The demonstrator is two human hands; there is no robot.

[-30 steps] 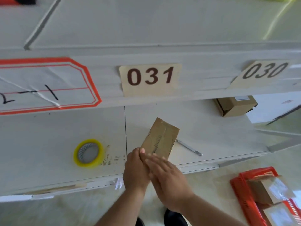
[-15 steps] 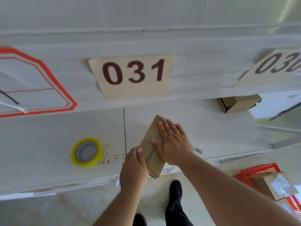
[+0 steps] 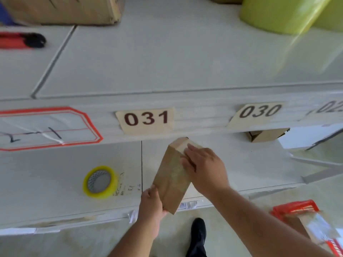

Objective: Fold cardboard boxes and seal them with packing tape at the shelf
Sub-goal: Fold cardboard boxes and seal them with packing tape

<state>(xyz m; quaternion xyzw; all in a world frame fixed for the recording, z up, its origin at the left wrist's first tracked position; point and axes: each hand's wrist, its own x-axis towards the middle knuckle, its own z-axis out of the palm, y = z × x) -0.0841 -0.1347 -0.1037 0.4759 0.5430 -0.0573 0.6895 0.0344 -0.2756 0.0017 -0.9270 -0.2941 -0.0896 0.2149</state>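
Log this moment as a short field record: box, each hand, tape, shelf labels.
box: small cardboard box, lying on the lower shelf, near end past its front edge
left hand: left hand grips the box's near end
right hand: right hand rests on the box's far end
tape: yellow tape roll, lying flat, left of the box, untouched
labels: 031, 030
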